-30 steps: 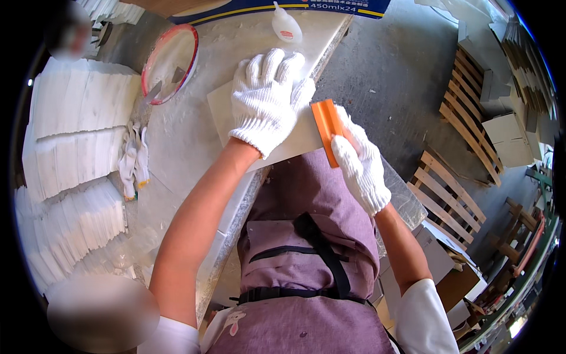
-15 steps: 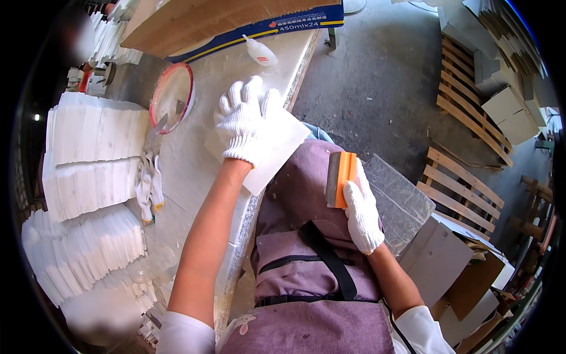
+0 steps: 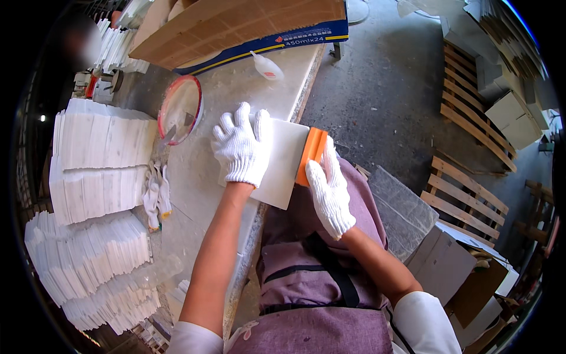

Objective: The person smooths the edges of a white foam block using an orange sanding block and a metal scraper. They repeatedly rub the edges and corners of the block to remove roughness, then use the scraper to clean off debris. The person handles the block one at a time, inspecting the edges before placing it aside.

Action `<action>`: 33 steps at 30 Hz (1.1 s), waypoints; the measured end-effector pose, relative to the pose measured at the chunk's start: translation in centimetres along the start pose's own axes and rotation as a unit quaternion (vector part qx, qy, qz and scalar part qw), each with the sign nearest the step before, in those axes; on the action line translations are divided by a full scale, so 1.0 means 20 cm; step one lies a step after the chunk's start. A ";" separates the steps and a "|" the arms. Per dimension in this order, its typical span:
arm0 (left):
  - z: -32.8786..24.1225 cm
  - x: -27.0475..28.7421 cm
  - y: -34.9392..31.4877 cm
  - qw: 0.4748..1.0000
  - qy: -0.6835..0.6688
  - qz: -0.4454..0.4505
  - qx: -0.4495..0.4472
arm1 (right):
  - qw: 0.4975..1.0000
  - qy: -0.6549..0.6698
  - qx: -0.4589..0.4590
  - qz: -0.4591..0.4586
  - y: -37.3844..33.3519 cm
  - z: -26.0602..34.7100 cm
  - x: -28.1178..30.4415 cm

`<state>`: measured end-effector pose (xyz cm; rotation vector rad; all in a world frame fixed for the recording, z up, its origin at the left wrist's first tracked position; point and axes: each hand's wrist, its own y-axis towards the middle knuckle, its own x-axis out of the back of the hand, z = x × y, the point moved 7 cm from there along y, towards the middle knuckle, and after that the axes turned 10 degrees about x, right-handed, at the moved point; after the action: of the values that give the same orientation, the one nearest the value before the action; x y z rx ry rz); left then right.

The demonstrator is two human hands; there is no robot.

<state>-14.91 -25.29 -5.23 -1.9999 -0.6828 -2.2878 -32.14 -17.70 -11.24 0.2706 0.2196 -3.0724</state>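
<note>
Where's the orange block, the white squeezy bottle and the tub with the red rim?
Orange block (image 3: 312, 153): head view, middle of its orange side.
White bottle (image 3: 269, 68): head view, middle of its body.
Red-rimmed tub (image 3: 188, 77): head view, top of its red rim.

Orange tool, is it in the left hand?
No, the right hand holds the orange tool; the left hand rests on the white sheet.

The grey floor (image 3: 377, 76) is flecked and patchy beside the pale bench (image 3: 191, 203), whose edge runs diagonally. Two slatted wooden pallets (image 3: 479, 137) show at right, with cartons (image 3: 441, 252) nearby. A small light (image 3: 42, 118) glows far left.
</note>
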 end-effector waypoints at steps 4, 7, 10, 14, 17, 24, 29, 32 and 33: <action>0.00 0.00 -0.01 0.999 0.019 0.042 0.028 | 0.997 -0.055 -0.009 0.056 -0.06 -0.03 0.02; -0.01 0.01 0.02 0.998 0.002 0.054 0.033 | 1.000 -0.006 -0.015 0.003 0.09 -0.06 0.02; -0.01 0.00 0.00 0.999 0.002 0.045 0.023 | 0.996 -0.068 -0.038 0.040 -0.05 -0.08 0.00; 0.00 -0.01 0.00 0.999 -0.003 0.040 0.024 | 0.998 -0.029 -0.033 0.044 0.01 -0.04 0.03; 0.00 0.00 0.01 0.998 -0.004 0.049 0.029 | 1.000 -0.005 -0.016 0.003 0.07 -0.06 0.01; -0.01 -0.01 0.02 0.999 -0.005 0.045 0.028 | 1.000 0.004 -0.022 0.010 0.09 -0.12 0.01; -0.02 0.00 0.02 0.998 0.001 0.051 0.027 | 0.991 -0.134 0.014 0.019 -0.08 -0.11 -0.02; 0.00 0.00 0.01 0.997 0.013 0.066 0.032 | 0.999 0.031 -0.004 -0.011 0.09 -0.05 0.00; -0.01 0.00 0.03 0.997 0.010 0.064 0.032 | 1.000 -0.007 -0.002 -0.005 0.10 -0.05 0.00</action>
<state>-14.95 -25.86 -5.18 -1.9313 -0.5990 -2.1825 -31.91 -19.52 -12.49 0.2480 0.2261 -3.0825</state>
